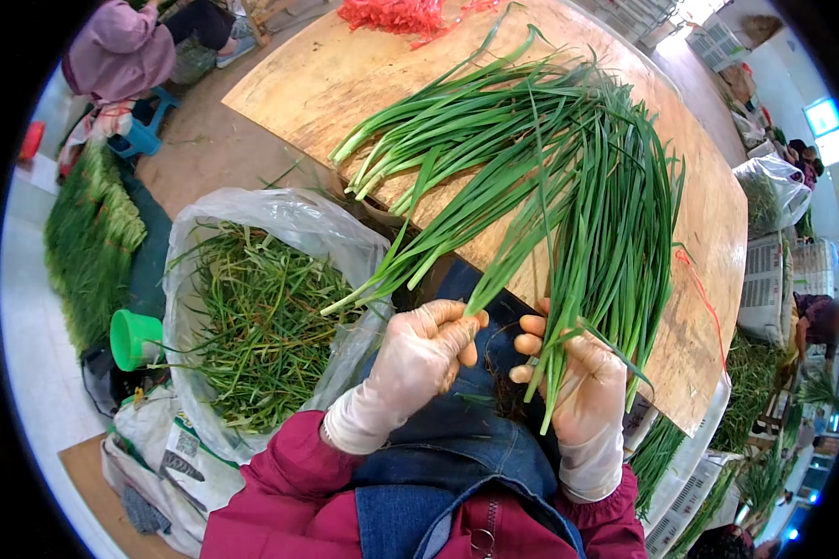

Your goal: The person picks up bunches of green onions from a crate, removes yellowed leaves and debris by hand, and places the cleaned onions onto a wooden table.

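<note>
A large spread of garlic chives [531, 147] lies fanned over a wooden board [720, 202], pale stem ends toward me. Both my hands wear thin whitish gloves. Between thumb and fingers, my left hand [426, 342] pinches a few flat green leaves [498, 274] by their lower ends, just off the board's front edge. My right hand [577, 381] holds several chive stems [554, 363] that hang past the edge, their cut ends pointing down. Some stems to the left, apart from my hands, stick out over the plastic bag.
At left stands a clear plastic bag [273, 202] full of loose leaves [266, 328]. A green cup [134, 340] is beside it. Red ties [398, 17] lie on the board's far end, a red string [703, 293] at right. A seated person [122, 52] is at upper left; crates [765, 279] stand right.
</note>
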A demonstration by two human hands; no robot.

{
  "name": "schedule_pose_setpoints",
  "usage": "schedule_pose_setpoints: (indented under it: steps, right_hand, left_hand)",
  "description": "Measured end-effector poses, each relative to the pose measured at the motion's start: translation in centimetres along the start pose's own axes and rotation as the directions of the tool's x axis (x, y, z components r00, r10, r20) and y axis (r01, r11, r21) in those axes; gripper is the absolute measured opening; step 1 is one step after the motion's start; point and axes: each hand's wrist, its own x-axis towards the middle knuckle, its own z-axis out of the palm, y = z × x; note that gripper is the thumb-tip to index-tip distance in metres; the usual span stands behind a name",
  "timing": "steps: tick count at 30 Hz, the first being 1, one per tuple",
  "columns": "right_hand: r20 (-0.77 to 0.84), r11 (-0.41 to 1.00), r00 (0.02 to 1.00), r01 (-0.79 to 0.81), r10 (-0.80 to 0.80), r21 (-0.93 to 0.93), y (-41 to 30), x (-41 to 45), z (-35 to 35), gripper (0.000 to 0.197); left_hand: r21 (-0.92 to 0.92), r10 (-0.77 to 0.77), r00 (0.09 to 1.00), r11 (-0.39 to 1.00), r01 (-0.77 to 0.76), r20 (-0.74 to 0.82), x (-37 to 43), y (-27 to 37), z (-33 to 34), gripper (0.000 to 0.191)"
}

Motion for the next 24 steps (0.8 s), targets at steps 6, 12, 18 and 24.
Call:
schedule_pose_setpoints:
  steps: [6,12,18,24]
  right_hand:
    - [0.122,0.998,0.992,-0.043,0.038,0.034,0.3,-0.3,0.6,0.055]
    - [0.055,0.99,0.998,-0.002,0.009,-0.14,1.1,0.1,1.4,0.048]
    - [-0.06,0.98,0.998,0.001,-0.013,-0.199,2.1,1.2,1.7,0.023]
    - [-0.078,0.987,0.996,0.032,-0.044,-0.157,2.4,1.5,2.2,0.031]
  left_hand:
    - [0.349,0.399,0.915,0.851,-0.393,0.059,-1.5,-1.6,1.1,0.018]
    - [0.539,0.659,0.74,0.577,-0.613,0.136,-2.1,-2.3,1.7,0.015]
    - [0.702,0.567,0.749,0.375,-0.606,0.343,-1.9,-1.1,0.1,0.018]
    - [0.727,0.728,0.621,0.256,-0.637,0.289,-0.1,0.0,1.1,0.021]
